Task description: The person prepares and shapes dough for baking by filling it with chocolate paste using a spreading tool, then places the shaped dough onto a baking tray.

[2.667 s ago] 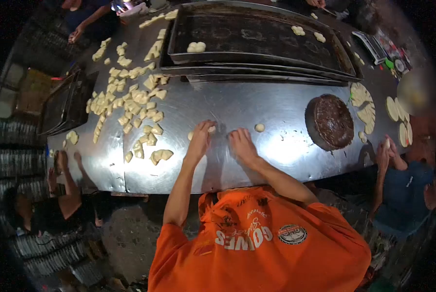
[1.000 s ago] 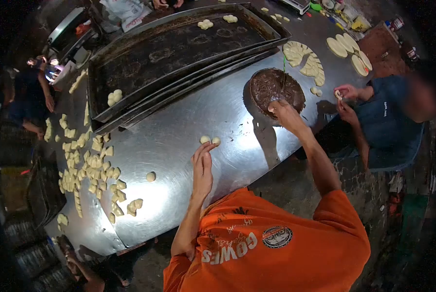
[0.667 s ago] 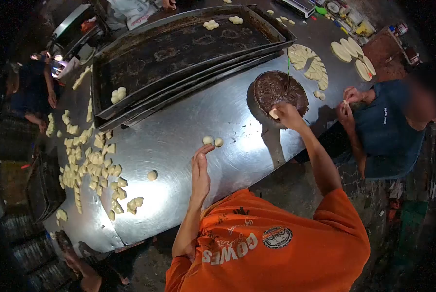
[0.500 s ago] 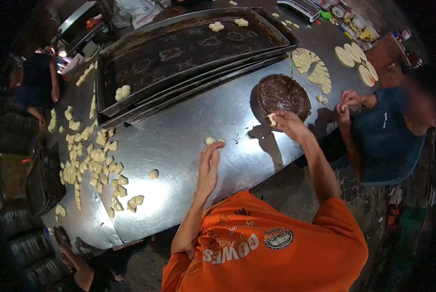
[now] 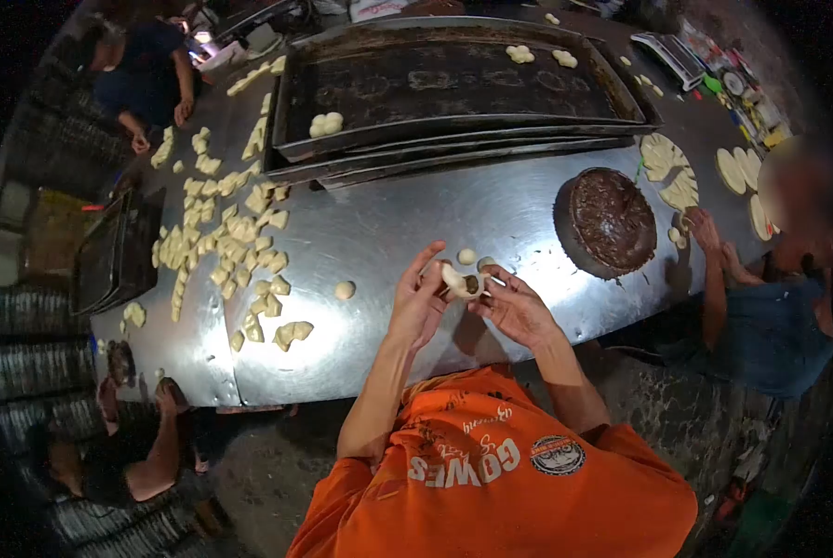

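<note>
— What's around you?
— A shiny steel table (image 5: 416, 205), stacked dark baking trays (image 5: 453, 93) at its far side, a scatter of pale cut dough pieces (image 5: 221, 237) to my left, a round dark pan of chocolate filling (image 5: 612, 219) to my right (a co-worker's hand (image 5: 702, 225) beside it). Two small dough balls (image 5: 467, 256) lie just beyond my fingers.
— And the dough?
— The flattened pale dough piece (image 5: 455, 277) is held above the table between my hands: my left hand (image 5: 416, 302) cups it, my right hand (image 5: 519, 307) pinches its edge.
</note>
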`<state>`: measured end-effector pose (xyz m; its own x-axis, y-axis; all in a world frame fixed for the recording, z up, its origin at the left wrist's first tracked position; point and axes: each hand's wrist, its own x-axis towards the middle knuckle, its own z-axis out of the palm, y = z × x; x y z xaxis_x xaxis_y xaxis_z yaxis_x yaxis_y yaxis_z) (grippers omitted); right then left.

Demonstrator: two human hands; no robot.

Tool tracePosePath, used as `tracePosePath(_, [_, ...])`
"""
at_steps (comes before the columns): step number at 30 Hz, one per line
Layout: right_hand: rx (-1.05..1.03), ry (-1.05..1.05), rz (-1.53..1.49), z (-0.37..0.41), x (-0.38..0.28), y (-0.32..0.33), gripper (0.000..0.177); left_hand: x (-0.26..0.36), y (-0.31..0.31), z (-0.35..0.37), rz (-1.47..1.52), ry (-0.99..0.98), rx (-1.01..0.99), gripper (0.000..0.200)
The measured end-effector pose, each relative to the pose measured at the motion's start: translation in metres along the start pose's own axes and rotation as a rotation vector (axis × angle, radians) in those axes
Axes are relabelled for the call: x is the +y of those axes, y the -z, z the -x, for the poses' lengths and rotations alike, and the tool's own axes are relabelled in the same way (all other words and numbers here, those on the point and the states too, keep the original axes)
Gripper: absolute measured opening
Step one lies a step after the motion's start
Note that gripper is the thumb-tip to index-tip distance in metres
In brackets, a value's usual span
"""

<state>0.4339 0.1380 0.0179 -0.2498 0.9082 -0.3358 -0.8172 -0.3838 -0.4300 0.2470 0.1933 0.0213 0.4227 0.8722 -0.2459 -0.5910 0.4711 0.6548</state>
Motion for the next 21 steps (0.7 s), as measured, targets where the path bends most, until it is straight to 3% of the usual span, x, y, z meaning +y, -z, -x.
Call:
tracePosePath(3, [-0.045, -0.045, -0.108, -0.008, 0.005, -0.018, 0.030, 0.010, 0.004, 0.007, 0.140, -0.048, -0.047, 0.047])
tracePosePath(5, [-0.036, -0.031, -0.082, -0.006, 0.004, -0.033, 0.037, 0.023, -0.002, 0.014, 0.051, -0.085, 0.006, 0.051])
tracePosePath(7, [0.016, 0.300, 0.591, -0.004, 0.008, -0.045, 0.049, 0.037, -0.008, 0.023, -0.122, -0.164, 0.043, 0.052])
tracePosePath(8, [0.022, 0.366, 0.783, 0.003, 0.003, -0.063, 0.047, 0.040, -0.006, 0.027, -0.177, -0.155, -0.037, 0.053])
tracePosePath(9, [0.019, 0.358, 0.784, 0.001, 0.003, -0.060, 0.047, 0.041, -0.007, 0.031, -0.174, -0.157, -0.029, 0.053])
tracePosePath(11, [-0.100, 0.719, 1.353, -0.006, 0.001, -0.057, 0.036, 0.040, -0.011, 0.037, -0.496, -0.272, -0.150, 0.053])
tracePosePath(12, [-0.104, 0.714, 1.376, -0.008, 0.000, -0.059, 0.024, 0.037, -0.008, 0.041, -0.678, -0.318, -0.106, 0.051])
tracePosePath(15, [-0.158, 0.737, 1.590, -0.007, -0.014, -0.069, 0.021, 0.033, -0.010, 0.049, -0.927, -0.414, -0.137, 0.049])
tracePosePath(17, [-0.116, 0.763, 1.461, -0.011, -0.010, -0.076, 0.016, 0.027, -0.008, 0.054, -1.053, -0.497, -0.102, 0.048])
tracePosePath(19, [-0.100, 0.581, 1.464, -0.016, -0.009, -0.073, 0.015, 0.026, -0.008, 0.060, -1.227, -0.540, -0.131, 0.049])
tracePosePath(20, [-0.111, 0.576, 1.466, -0.019, -0.005, -0.071, 0.015, 0.021, -0.007, 0.060, -1.226, -0.541, -0.120, 0.049])
tracePosePath(21, [-0.088, 0.587, 1.436, -0.021, -0.002, -0.069, 0.017, 0.014, -0.005, 0.058, -0.928, -0.510, 0.030, 0.047])
